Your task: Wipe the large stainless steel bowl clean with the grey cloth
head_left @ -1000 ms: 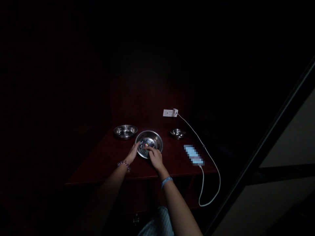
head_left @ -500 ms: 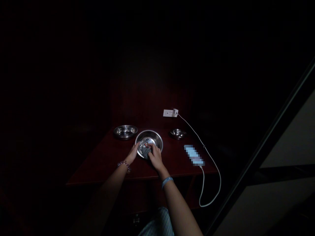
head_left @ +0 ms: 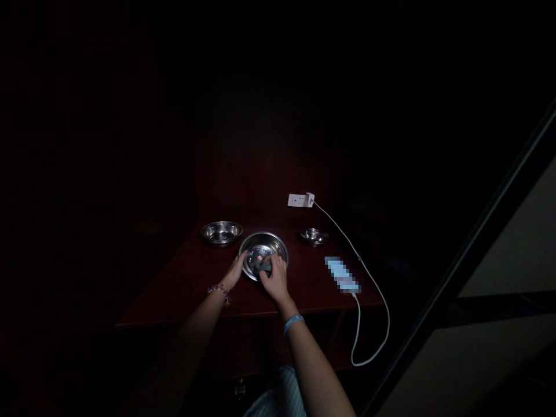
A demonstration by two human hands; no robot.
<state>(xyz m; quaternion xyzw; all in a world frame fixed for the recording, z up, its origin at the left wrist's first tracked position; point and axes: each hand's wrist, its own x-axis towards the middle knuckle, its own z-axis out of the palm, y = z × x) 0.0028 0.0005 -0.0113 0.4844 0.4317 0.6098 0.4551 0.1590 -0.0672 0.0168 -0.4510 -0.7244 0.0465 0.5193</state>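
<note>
Head view, work surface: A dark red table is shown in dim light, with three round metal vessels set on its top.
Centre bowl: A shiny metal bowl is placed near the middle of the table, between both hands, with its inside facing up.
Left hand: The left hand is laid against the left rim of the bowl, fingers extended; whether the rim is pinched cannot be told. A beaded bracelet is worn at the wrist.
Right hand: The right hand is reached over the near right rim, its fingers closed on a grey cloth. A blue wristband is worn on this arm.
Cloth: The grey cloth is held low inside the bowl.
Bowl marking: A small coloured patch is seen on the bowl floor, just beyond the cloth.
Left rear: A shallow metal basin is positioned just beside the bowl.
Right rear: A smaller metal dish is positioned near the bowl.
Right side: A phone, its screen pixelated, is connected by a white cable to a charger plugged into a wall socket.
</note>
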